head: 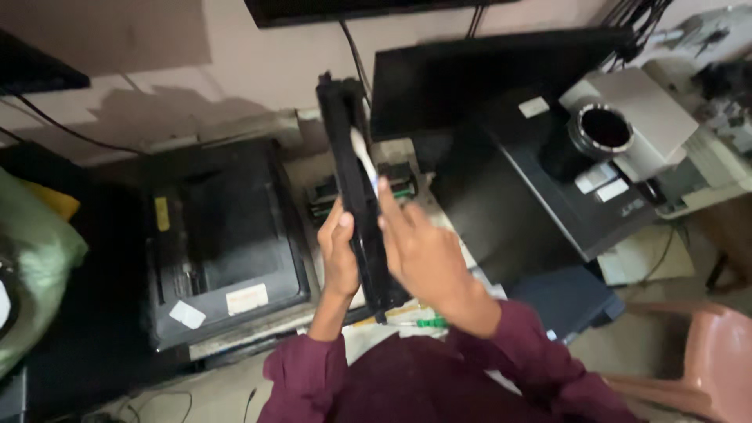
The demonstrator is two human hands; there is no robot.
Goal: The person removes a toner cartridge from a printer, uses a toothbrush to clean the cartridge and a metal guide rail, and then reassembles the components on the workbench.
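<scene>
I hold a long, flat black device (354,157) on edge, upright and slightly tilted, in front of me. My left hand (339,254) grips its lower left side. My right hand (419,247) rests against its right side with the fingers pointing up, and holds a thin white stick-like tool (363,159) that lies along the device's edge. Both my sleeves are maroon.
A black printer (223,235) with white stickers sits to the left. A large black machine (533,180) stands to the right, with a grey unit with a round opening (607,129) on it. A green bag (31,266) lies far left, a pink chair (705,368) at lower right.
</scene>
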